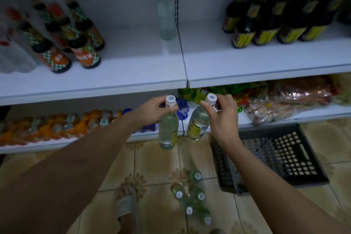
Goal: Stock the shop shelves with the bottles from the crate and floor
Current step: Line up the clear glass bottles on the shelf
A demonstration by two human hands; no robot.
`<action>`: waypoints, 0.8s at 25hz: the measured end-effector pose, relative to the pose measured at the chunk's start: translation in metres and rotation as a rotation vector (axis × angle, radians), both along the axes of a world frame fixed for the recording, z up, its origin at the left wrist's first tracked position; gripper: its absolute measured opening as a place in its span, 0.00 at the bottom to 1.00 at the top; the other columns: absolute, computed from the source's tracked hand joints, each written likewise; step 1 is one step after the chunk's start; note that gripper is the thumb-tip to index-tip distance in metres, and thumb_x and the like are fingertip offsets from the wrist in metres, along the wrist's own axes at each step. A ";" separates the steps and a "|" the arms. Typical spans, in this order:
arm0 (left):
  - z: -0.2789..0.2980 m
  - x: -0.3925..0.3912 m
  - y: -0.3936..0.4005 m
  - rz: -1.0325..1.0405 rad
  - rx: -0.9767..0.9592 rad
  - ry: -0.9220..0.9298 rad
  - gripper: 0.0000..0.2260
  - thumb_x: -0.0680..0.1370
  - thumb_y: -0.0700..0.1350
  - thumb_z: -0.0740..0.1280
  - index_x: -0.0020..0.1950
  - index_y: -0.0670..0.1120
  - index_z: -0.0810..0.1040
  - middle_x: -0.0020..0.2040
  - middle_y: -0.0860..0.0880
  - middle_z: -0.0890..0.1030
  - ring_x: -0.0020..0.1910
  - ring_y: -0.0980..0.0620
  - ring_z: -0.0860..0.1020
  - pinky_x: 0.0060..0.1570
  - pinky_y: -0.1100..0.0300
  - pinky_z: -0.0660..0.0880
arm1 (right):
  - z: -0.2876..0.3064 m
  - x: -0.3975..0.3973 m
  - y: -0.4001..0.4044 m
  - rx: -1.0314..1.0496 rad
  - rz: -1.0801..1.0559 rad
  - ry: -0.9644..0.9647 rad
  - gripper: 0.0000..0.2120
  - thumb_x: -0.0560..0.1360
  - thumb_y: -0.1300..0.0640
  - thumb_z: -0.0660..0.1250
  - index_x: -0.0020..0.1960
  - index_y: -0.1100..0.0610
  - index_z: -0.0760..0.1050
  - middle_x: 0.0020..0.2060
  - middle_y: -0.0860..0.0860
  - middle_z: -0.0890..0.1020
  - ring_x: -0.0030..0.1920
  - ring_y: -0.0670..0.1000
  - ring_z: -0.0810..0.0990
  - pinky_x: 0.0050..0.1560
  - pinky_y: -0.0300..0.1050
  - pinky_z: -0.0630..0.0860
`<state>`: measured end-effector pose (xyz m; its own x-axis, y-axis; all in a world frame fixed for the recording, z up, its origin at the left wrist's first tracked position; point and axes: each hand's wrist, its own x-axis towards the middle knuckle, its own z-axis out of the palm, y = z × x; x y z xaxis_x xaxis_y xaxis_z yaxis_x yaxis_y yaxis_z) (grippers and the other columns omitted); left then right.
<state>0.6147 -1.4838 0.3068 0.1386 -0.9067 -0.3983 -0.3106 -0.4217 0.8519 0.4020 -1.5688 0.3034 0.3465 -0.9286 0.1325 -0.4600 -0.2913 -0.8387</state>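
Left hand: the left hand (154,109) is reaching forward with the arm stretched out, fingers curling round the neck of a clear bottle (168,131) just under its white cap; the bottle is hanging upright in front of the lower shelf.
Right hand: the right hand (223,115) is pinching the neck of a second clear bottle (197,123), which is tilting, base toward the left.
Crate: the black crate (281,155) is sitting on the tiled floor just beside the right forearm; nothing is showing inside it.
Floor bottles: five clear bottles (191,195) are standing clustered on the tiles below the hands.
Upper shelf: the white shelf (152,66) is carrying one clear bottle (167,13) at the back, dark sauce bottles (266,17) to the right and checkered-label bottles (72,40) to the left.
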 end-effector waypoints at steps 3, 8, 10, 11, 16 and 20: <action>0.075 0.004 -0.023 -0.008 -0.024 -0.056 0.12 0.79 0.55 0.65 0.57 0.50 0.79 0.55 0.49 0.82 0.55 0.50 0.81 0.51 0.55 0.79 | 0.059 0.000 -0.026 0.054 0.072 -0.123 0.12 0.76 0.45 0.68 0.53 0.52 0.77 0.50 0.46 0.73 0.53 0.47 0.74 0.54 0.43 0.71; 0.168 0.023 -0.073 0.011 -0.057 -0.066 0.18 0.74 0.62 0.62 0.58 0.54 0.76 0.57 0.56 0.79 0.57 0.57 0.77 0.47 0.50 0.81 | 0.135 0.027 -0.069 -0.001 0.152 -0.289 0.11 0.78 0.42 0.62 0.47 0.49 0.70 0.36 0.42 0.77 0.38 0.42 0.75 0.39 0.39 0.69; 0.185 0.030 -0.101 0.010 -0.126 -0.083 0.21 0.73 0.63 0.62 0.61 0.54 0.75 0.58 0.56 0.79 0.57 0.58 0.77 0.48 0.48 0.81 | 0.149 0.043 -0.092 -0.076 0.148 -0.318 0.12 0.78 0.43 0.61 0.48 0.51 0.70 0.39 0.46 0.79 0.40 0.44 0.76 0.41 0.36 0.70; 0.189 0.033 -0.115 0.031 -0.160 -0.084 0.19 0.75 0.62 0.63 0.61 0.53 0.75 0.58 0.55 0.79 0.57 0.56 0.77 0.48 0.48 0.81 | 0.152 0.051 -0.104 -0.091 0.151 -0.327 0.11 0.79 0.44 0.62 0.48 0.51 0.70 0.39 0.45 0.78 0.39 0.42 0.75 0.40 0.33 0.69; 0.176 0.041 -0.162 0.178 -0.292 -0.131 0.11 0.79 0.57 0.65 0.58 0.54 0.75 0.54 0.55 0.79 0.53 0.59 0.78 0.46 0.53 0.79 | 0.143 0.085 -0.146 -0.114 0.119 -0.266 0.09 0.79 0.46 0.63 0.49 0.52 0.71 0.37 0.41 0.77 0.37 0.37 0.74 0.39 0.31 0.69; 0.151 0.047 -0.176 0.219 -0.364 -0.158 0.11 0.78 0.53 0.67 0.58 0.50 0.75 0.49 0.54 0.79 0.49 0.56 0.79 0.53 0.53 0.78 | 0.133 0.106 -0.168 -0.102 0.079 -0.244 0.13 0.79 0.46 0.63 0.54 0.55 0.72 0.40 0.42 0.78 0.42 0.40 0.76 0.43 0.38 0.71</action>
<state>0.6621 -1.6598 0.4582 0.3760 -0.9265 -0.0174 -0.3860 -0.1737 0.9060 0.5078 -1.7363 0.4367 0.3635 -0.8778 0.3121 -0.2206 -0.4065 -0.8866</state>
